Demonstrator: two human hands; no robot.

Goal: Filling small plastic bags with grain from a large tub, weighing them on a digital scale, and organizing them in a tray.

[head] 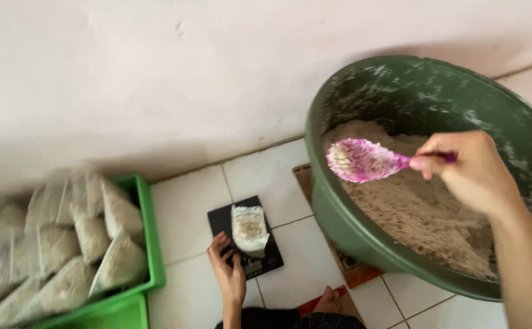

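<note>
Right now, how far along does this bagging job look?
Done: the green crate already holds many filled clear bags. In hand: one open small bag stands on the black scale, with the left hand at its base, while the right hand holds a purple spoon over the green basin. Left: the basin is well filled with pale crumbly mix, so plenty remains to bag.

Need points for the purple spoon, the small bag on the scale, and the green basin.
purple spoon (363,160), head view, on the coated bowl of the spoon.
small bag (249,226), head view, on the bag's open top.
green basin (339,225), head view, on the outer wall near the front.
</note>
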